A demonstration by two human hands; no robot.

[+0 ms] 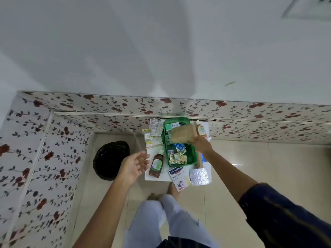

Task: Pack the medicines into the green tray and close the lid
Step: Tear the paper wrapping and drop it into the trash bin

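Observation:
The green tray [192, 158] sits on a small white surface [157, 178], holding blister strips and a small box. My right hand [201, 144] grips a brown paper packet [182, 135] and holds it over the tray's middle. My left hand [134, 164] hovers open, palm up, left of the surface, next to a brown bottle [156, 165] lying on its side. A Hansaplast box [178, 178] and a silver blister sheet [199, 176] lie at the near edge. An orange bottle [201, 129] stands at the tray's far right.
A clear plastic bottle [155, 126] and a pack of cotton buds [149, 138] lie left of the tray. A black bag-lined bin [111, 159] stands on the floor at the left. Flower-patterned walls close the corner behind. My legs and feet are below.

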